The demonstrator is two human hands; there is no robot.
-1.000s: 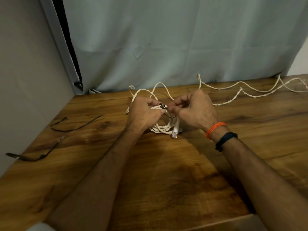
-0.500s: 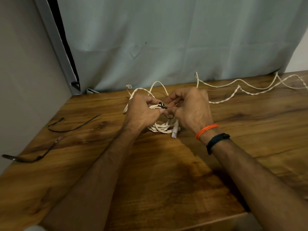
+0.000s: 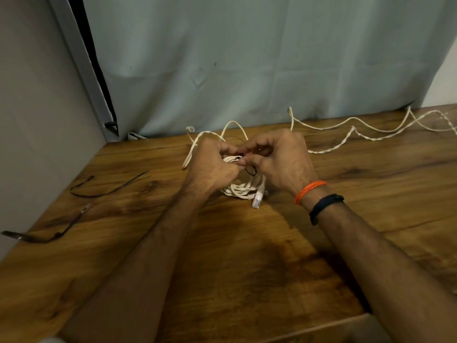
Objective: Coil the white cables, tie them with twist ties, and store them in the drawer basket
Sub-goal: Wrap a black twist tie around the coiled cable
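A coiled white cable (image 3: 241, 190) lies on the wooden table (image 3: 247, 268), its clear plug sticking out toward me. My left hand (image 3: 210, 169) grips the coil from the left. My right hand (image 3: 279, 159) pinches a black twist tie (image 3: 251, 170) that loops over the coil between both hands. A few loose loops of the same cable rise behind my hands. A second white cable (image 3: 351, 134), partly twisted, trails uncoiled across the back right of the table. No drawer basket is in view.
Two spare black ties lie at the left: one curved (image 3: 99, 191), one longer near the table's left edge (image 3: 49, 233). A grey curtain (image 3: 247, 70) hangs behind the table, and a wall stands at the left.
My hands stay at the coil. The right hand's fingers have shifted slightly around the tie, and the view has moved a little.
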